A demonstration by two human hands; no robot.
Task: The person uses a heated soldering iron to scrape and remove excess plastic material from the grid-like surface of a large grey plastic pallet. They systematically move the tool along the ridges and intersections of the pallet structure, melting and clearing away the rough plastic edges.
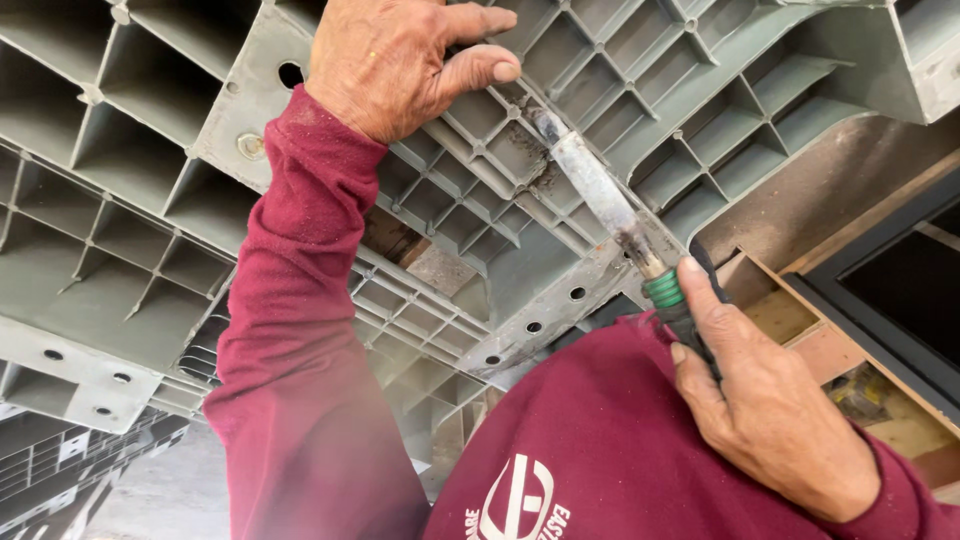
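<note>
The right hand [770, 410] has its fingers clamped on a tool [620, 215] whose long shaft slants up-left, its tip touching the grey ribbed panel [150, 200]. The left hand [390, 60], nearer that tip, grips a rib with curled fingers.

Daylight is falling across grey ribbed plastic formwork panels [130, 200] that are filling most of the view overhead. At the right, a bare concrete surface [830, 190] is showing above wooden framing [800, 320] and a dark opening [915, 290].
</note>
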